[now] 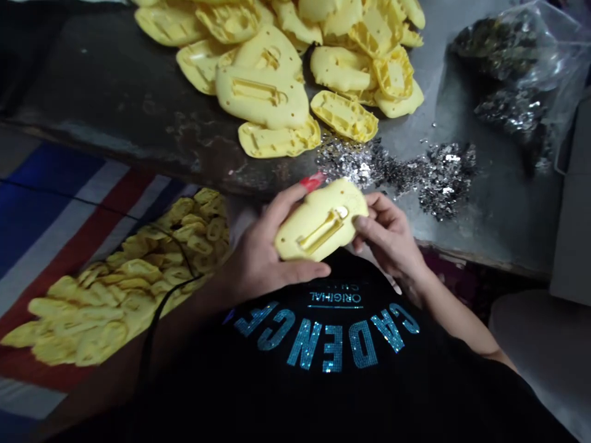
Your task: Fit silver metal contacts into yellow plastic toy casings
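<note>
I hold a yellow plastic shell [321, 220] close to my chest, above my black shirt. My left hand [263, 249] grips its left end, thumb underneath and fingers over the top. My right hand [390, 237] pinches its right end, fingertips pressed near a small shiny metal piece [342, 212] set in the shell. Just beyond lies a heap of small silvery metal parts [401, 169] on the dark table [115, 98].
A big pile of yellow shells [295, 67] covers the table's far middle. A clear bag of metal parts [512, 74] sits at the far right. More yellow shells [133, 277] lie heaped on a striped cloth at lower left. A pale box edge [572, 203] stands at the right.
</note>
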A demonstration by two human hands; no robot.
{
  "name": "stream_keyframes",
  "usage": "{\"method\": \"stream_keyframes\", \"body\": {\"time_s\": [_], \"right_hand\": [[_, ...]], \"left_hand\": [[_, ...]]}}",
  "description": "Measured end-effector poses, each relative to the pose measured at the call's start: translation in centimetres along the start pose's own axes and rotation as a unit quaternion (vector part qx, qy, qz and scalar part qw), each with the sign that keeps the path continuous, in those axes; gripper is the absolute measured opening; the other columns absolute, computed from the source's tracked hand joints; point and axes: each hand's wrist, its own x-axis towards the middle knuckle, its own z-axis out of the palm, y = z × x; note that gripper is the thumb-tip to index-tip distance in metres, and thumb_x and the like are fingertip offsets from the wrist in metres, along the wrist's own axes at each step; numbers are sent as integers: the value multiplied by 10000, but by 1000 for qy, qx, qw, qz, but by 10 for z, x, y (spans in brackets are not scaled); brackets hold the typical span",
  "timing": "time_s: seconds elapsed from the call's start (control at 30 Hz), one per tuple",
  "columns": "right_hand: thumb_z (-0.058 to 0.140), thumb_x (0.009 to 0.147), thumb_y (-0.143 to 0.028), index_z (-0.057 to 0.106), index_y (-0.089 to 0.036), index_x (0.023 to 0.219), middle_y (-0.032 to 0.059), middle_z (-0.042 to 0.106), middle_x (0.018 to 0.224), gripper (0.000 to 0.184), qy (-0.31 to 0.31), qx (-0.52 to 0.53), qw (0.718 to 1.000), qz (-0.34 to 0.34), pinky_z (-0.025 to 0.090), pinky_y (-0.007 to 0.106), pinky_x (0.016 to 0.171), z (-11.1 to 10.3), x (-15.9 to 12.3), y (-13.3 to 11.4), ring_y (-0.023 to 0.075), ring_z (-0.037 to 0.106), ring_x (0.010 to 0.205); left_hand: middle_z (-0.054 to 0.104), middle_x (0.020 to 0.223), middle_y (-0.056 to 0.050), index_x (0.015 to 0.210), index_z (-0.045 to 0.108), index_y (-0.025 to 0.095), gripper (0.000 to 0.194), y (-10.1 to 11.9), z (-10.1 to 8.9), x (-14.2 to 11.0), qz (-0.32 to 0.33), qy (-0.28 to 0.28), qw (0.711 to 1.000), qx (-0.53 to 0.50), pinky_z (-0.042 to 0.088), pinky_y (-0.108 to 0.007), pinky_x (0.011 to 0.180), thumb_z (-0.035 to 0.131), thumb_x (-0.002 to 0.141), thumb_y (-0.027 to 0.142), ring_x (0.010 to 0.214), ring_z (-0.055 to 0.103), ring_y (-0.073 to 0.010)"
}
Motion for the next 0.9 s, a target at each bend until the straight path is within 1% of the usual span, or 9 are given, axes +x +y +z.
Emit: {"method": "stream_keyframes", "body": {"time_s": [0.1,0.2,0.27,0.33,0.4,0.5,0.6,0.8,0.9], "right_hand": [[924,888,-493,676,-259,1075,-41,766,815,389,-57,-8,997,52,567,201,529,-4,-15,8,120,730,672],[862,959,-458,706,-287,1275,17,830,1082,392,-82,-215,973,7,656,310,732,-22,-31,-6,168,782,874],[782,1030,-394,749,-294,1287,44,823,1171,278,-13,-423,901,-95,644,389,861,-41,-34,-21,204,770,991],[709,1071,-348,805,-279,1142,55,814,1106,137,83,-586,782,-194,591,446,905,-61,-29,-31,242,738,1025],[679,1081,-338,814,-275,1043,53,793,1027,154,139,-681,679,-239,524,476,913,-77,-16,-36,265,696,1007],[678,1079,-380,803,-288,1057,44,768,1022,157,140,-752,600,-234,439,474,914,-86,6,-34,272,631,1004],[655,1082,-394,772,-266,995,52,733,986,194,121,-780,577,-208,401,462,907,-80,19,-34,279,590,1009],[611,1098,-340,720,-254,938,35,692,908,212,66,-741,636,-207,387,434,873,-61,8,-36,259,584,950],[626,1094,-363,704,-253,936,39,708,920,208,84,-763,614,-185,369,434,860,-65,-2,-32,264,577,954]], "left_hand": [[585,1689,-80,1638,556,344,1033,-4,3,-21,14,46,999,8,703,-299,1006,1004,725,168,1472,648,-345],[744,1464,-91,1545,628,331,738,-5,7,-23,-45,38,993,-99,687,-207,609,879,872,160,970,835,-229],[777,1364,-92,1537,637,316,643,-7,8,-17,-91,37,981,-168,625,-211,455,818,933,192,655,768,-152],[785,1295,-86,1511,668,288,577,-9,9,-9,-114,61,968,-215,595,-224,400,789,952,212,542,695,-119],[787,1258,-88,1482,694,260,534,-11,10,-2,-133,82,956,-247,566,-220,370,775,956,219,538,684,-122],[794,1237,-95,1460,707,241,522,-13,12,3,-141,96,950,-263,547,-206,361,786,945,219,545,683,-121],[807,1204,-83,1464,703,251,511,-13,14,2,-137,94,954,-249,556,-201,371,781,960,230,543,673,-112],[803,1281,-48,1517,666,330,555,-18,13,-3,-134,71,964,-217,567,-199,393,774,978,257,576,665,-108],[771,1412,-55,1509,670,341,546,-18,13,-1,-134,77,965,-214,548,-200,380,769,979,262,581,667,-102]]}}
